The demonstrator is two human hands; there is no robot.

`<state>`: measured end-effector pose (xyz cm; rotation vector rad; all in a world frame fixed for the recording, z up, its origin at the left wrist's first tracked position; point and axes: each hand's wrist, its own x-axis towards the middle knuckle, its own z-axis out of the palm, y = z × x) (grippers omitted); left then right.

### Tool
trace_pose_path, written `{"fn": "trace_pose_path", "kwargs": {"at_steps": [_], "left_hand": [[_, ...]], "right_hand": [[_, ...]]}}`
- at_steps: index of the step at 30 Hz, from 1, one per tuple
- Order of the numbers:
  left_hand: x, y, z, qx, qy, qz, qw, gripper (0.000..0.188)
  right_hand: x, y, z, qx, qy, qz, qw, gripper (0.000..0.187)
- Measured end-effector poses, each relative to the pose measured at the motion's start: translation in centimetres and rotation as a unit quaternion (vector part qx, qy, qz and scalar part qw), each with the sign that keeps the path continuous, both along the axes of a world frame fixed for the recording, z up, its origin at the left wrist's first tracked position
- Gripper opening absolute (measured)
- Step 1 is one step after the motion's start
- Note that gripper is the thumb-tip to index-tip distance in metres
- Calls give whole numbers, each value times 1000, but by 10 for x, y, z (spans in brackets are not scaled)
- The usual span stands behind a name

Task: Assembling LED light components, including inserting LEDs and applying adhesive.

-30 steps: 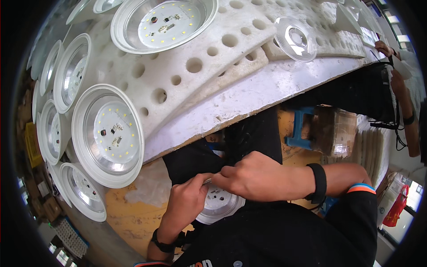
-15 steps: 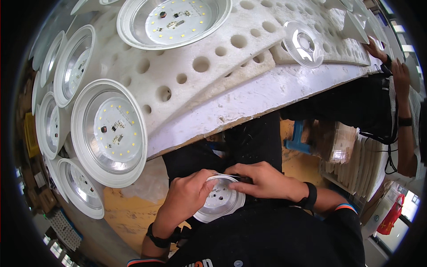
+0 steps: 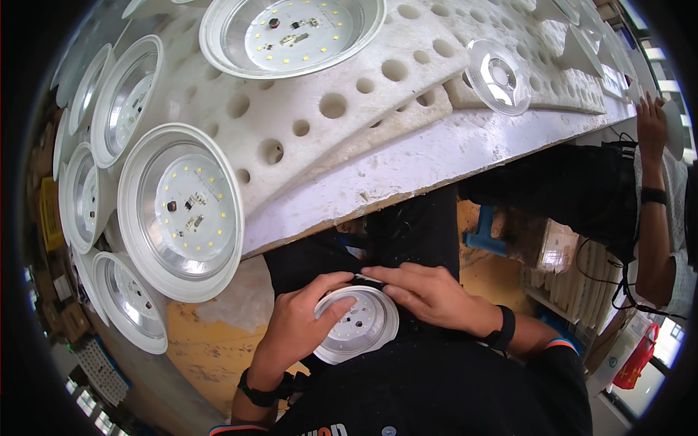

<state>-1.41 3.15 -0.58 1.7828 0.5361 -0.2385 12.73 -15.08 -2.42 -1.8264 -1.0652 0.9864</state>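
Observation:
A round white LED lamp housing [image 3: 375, 330] sits at my lap, its open face up, with a board of small LEDs inside. My left hand [image 3: 302, 320] grips its left side, thumb over the rim and fingers around the outside. At the far rim, my right hand [image 3: 436, 298] has its fingers pressed together, thumb by the rim's right side. A small dark thing with a pale streak [image 3: 369, 278] shows at the right fingertips; I cannot make out what it is.
White foam boards with round holes [image 3: 305, 163] cover the table [image 3: 349, 185]. Several similar lamp housings [image 3: 193, 211] stand at the left. A clear lens cover [image 3: 499, 76] leans on the foam's edge. At the right, another person's hand [image 3: 651, 123] holds a white lamp part near a blue stool [image 3: 486, 231].
My right fingers have straightened and drawn together at the far rim. The thin bright line between my hands no longer shows. The other person's hand has left the foam's far end.

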Motion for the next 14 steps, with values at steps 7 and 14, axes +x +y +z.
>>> {"fn": "trace_pose_path", "kwargs": {"at_steps": [7,14], "left_hand": [[-2,3,4,54,27,-46,997,18],[3,7,9,94,50,-101,989,18]], "right_hand": [[17,-1,32,13,-231,130,964,46],[18,5,43,-37,-279,201,938,51]]}}
